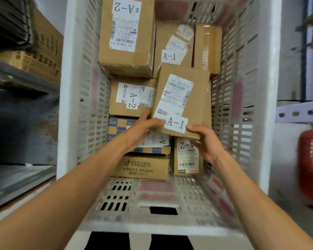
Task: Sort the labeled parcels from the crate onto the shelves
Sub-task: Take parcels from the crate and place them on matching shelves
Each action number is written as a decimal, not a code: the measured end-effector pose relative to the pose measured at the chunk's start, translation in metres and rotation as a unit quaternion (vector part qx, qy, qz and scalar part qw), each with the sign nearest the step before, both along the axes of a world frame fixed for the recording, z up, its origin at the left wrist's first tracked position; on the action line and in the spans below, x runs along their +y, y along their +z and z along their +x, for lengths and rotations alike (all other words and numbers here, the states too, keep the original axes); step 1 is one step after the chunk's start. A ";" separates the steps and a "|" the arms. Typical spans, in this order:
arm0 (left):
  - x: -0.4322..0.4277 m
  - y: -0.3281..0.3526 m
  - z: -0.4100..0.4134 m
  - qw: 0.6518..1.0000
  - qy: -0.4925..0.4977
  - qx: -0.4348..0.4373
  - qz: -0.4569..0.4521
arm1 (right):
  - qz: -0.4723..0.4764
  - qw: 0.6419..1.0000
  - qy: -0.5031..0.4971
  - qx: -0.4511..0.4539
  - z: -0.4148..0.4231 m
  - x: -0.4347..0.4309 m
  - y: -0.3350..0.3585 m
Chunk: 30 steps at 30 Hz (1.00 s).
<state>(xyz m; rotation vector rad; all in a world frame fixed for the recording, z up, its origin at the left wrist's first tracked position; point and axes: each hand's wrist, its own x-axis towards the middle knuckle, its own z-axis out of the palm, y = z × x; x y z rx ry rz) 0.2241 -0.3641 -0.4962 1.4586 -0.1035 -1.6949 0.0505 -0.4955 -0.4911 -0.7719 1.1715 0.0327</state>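
A white slatted crate [74, 87] fills the middle of the frame. At the left edge stands a metal shelf [23, 76] with brown cartons [45, 49] on it. At the right edge are a pale beam with holes [296, 112] and, below it, a red cylinder [311, 168]. Inside the crate, boxes lie packed close on every side of the flat parcel [197, 109], which is tilted up at centre right.

The left hand [143, 129] grips the parcel's near left corner, thumb on top and fingers underneath. The right hand [206, 141] grips the near right corner the same way.

The flat parcel's white sticker reads "A-1", under a shipping label too blurred to read. The big box [126, 56] at the top reads "A-2" upside down. The far box [172, 51] reads "A-1", and the middle box [132, 98] "A-2". The small box [186, 156] at lower right also reads "A-2". A checked blue box [117, 130] lies under the left wrist, and the printed box [141, 166] carries Chinese writing.
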 end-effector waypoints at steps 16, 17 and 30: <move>-0.018 0.010 -0.009 0.986 0.063 -0.156 -0.013 | -0.234 0.962 0.127 0.065 0.013 -0.013 0.012; -0.016 0.016 -0.013 0.984 0.068 -0.165 -0.020 | -0.236 0.961 0.131 0.059 0.009 -0.012 0.020; -0.022 0.182 0.028 0.961 0.007 -0.241 -0.136 | -0.393 0.912 0.113 -0.026 0.022 -0.001 0.196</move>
